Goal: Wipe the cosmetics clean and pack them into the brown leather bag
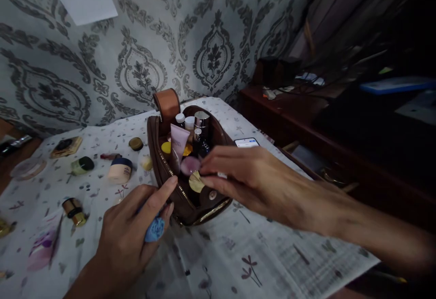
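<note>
A brown zip-up cosmetic bag stands unzipped, packed with small containers. Inside it are a pale pink squeeze tube, a silver-capped bottle, white-capped bottles and a round pink container. My right hand reaches over the bag's right side, its fingertips closed on a pale yellow round piece just inside the opening. My left hand is curled around a crumpled blue cloth, while its index finger stretches to the zipper edge of the bag.
On the patterned tablecloth to the left lie a dark-lidded jar, a green jar, a gold-and-black bottle and a pink tube. A phone lies behind my right hand. A dark red desk stands at the right, with an open drawer.
</note>
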A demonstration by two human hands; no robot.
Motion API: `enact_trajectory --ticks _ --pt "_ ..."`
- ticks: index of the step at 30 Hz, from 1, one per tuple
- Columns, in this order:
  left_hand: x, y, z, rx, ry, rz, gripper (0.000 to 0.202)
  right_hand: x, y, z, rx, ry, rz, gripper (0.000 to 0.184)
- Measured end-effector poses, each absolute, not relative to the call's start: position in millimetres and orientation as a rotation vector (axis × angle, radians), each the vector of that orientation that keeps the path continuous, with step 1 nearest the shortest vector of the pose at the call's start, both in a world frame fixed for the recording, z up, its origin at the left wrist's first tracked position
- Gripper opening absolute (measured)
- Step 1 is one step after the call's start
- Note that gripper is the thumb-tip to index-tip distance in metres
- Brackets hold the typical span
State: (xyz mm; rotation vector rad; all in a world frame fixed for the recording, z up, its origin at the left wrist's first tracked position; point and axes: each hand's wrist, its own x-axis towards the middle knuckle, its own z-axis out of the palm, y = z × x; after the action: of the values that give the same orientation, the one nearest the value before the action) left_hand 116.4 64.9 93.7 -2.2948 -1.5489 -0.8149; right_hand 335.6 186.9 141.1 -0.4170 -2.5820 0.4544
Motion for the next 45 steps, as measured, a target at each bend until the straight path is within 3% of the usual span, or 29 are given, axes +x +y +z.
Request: enact_trajectory --ticks 8,45 --pt "114 67 91 -2.285 -1.531 -0.802 0.037 375 150 103 -0.510 -2.543 0.391 0.023" --pt "105 61 78 -2.364 -1.682 -0.811 0.048 366 157 82 -0.660 -2.589 0.007 0.018"
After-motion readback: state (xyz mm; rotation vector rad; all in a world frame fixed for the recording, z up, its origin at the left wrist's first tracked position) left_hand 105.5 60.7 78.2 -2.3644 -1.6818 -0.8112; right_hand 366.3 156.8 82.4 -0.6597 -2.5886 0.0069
